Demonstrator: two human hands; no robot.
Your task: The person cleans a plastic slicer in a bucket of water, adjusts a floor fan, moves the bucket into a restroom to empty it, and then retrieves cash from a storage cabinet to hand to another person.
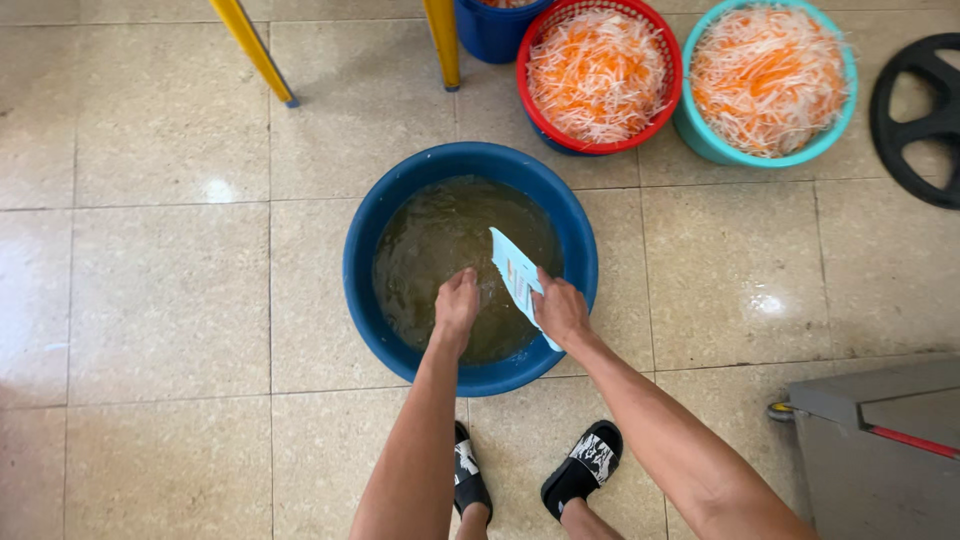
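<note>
The blue basin (368, 290) sits on the tiled floor (170, 290), full of murky greenish-brown liquid and right in front of the person's black sandals (583, 470); a knock from a foot could slop it across tiles that already look glossy and slippery. The right hand (560, 312) pinches a pale plastic packet (516, 275) tilted over the liquid, and wet fingers could drop it in. The left hand (457, 305), fingers curled together, dips at the surface.

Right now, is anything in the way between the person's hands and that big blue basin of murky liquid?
Nothing visible. The left hand reaches down into the liquid in the blue basin, and the right hand holds a light blue packet directly over it. The shredded-vegetable baskets sit apart, farther back.
</note>
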